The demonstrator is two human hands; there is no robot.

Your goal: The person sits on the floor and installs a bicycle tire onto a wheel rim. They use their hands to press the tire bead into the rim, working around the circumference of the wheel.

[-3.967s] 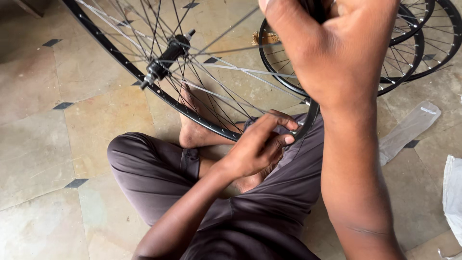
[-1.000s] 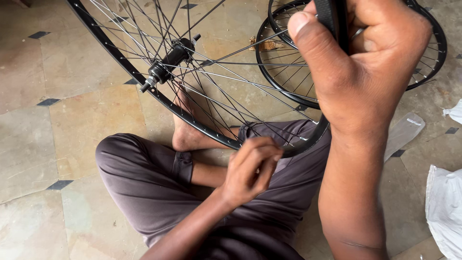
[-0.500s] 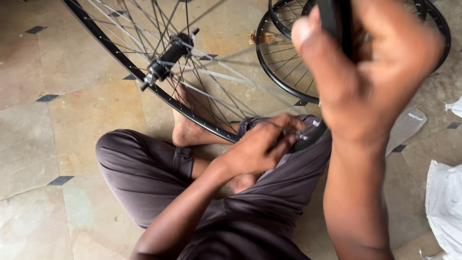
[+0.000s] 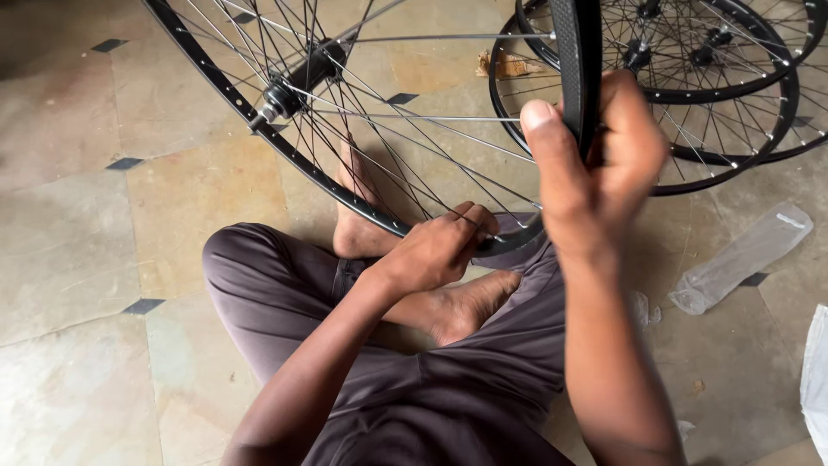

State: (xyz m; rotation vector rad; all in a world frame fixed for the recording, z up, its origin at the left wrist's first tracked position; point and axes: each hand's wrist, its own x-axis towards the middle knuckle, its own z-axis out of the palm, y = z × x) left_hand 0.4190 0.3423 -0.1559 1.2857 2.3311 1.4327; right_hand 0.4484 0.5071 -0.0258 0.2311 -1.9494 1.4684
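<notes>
I sit cross-legged on a tiled floor with a black spoked bicycle wheel (image 4: 285,155) standing on edge over my lap. Its hub (image 4: 293,82) shows at the upper left. My right hand (image 4: 595,168) is raised close to the camera and grips the black rim of this wheel at its near top. My left hand (image 4: 440,246) rests low at the wheel's bottom rim, fingers pinched on a spoke where it meets the rim. Whether a small tool is in those fingers, I cannot tell.
Two more black spoked wheels (image 4: 716,95) lie flat on the floor at the upper right. A clear plastic wrapper (image 4: 742,259) lies to the right, and a white bag edge (image 4: 815,380) shows at the far right. My bare feet (image 4: 466,306) sit under the wheel.
My left hand dropped off the rim a second ago and has come back up to the bottom spokes. My right hand has kept its grip on the rim, shifting slightly.
</notes>
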